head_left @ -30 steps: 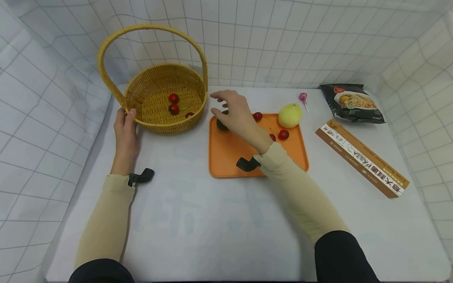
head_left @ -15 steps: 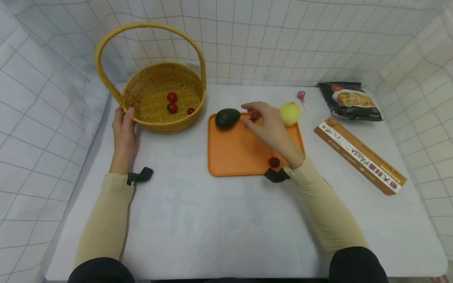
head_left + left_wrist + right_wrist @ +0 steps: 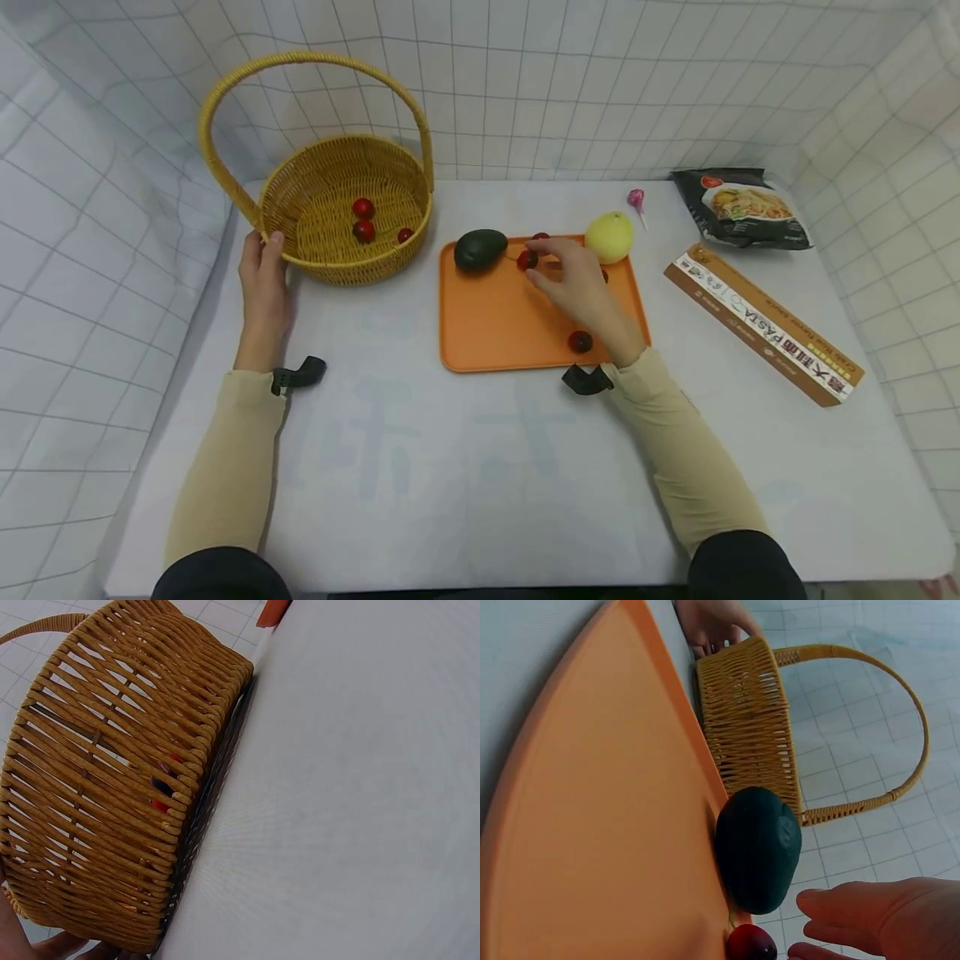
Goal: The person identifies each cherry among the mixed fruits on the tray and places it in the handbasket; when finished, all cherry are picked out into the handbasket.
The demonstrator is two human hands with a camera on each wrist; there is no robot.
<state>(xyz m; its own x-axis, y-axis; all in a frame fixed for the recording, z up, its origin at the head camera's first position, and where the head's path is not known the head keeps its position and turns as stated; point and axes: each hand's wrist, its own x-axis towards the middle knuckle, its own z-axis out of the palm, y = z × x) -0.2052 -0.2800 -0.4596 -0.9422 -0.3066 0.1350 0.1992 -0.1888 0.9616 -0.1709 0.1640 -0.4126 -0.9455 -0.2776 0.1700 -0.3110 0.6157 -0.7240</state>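
Observation:
My left hand (image 3: 264,292) grips the near left rim of the yellow wicker basket (image 3: 360,273), beside the foot of its tall handle. Several red cherries (image 3: 363,231) lie inside it. My right hand (image 3: 585,287) is low over the orange tray (image 3: 487,333), thumb and fingers parted around a dark red cherry (image 3: 527,260). In the right wrist view the fingertips stay apart from that cherry (image 3: 751,943). A dark green avocado (image 3: 480,251) lies just left of it. More cherries lie on the tray, one near the front (image 3: 580,342) and one partly hidden behind my fingers.
A yellow-green round fruit (image 3: 609,237) sits at the tray's back right corner. Beyond it are a pink lollipop (image 3: 637,200), a black noodle packet (image 3: 742,208) and a long brown pasta box (image 3: 765,325). White grid-patterned cloth walls (image 3: 510,100) surround the table.
My right hand has moved right, from over the avocado to the cherries, and come down. The avocado is now uncovered, and a cherry shows between my thumb and fingers. My left hand stays at the basket.

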